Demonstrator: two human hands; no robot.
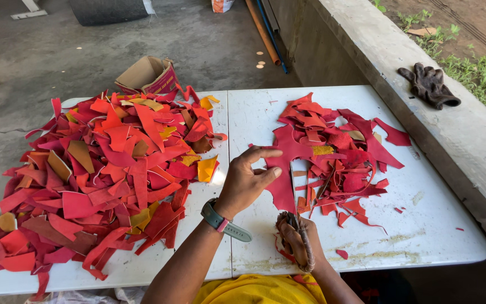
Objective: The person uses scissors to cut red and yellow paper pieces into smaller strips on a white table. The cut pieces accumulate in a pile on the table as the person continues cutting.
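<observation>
While our left hand (247, 181) rests with fingers (265, 153) spread flat on a large red leather piece (286, 169), that piece lies on the white table (434, 225), its long axis running from just below the fingers away toward the smaller scrap pile (338, 152) beyond them. Our right hand (296, 239) is closed around scissors (305, 247) near the piece's lower end. A bigger scrap heap (102, 174) lies left of the fingers.

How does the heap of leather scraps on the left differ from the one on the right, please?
The left heap is larger and taller, covering most of its table half; the right heap is smaller, flatter and looser. The left heap mixes in many yellow and tan pieces; the right heap is almost all red. The left hand touches only the right heap. Both lie on the white table.
</observation>
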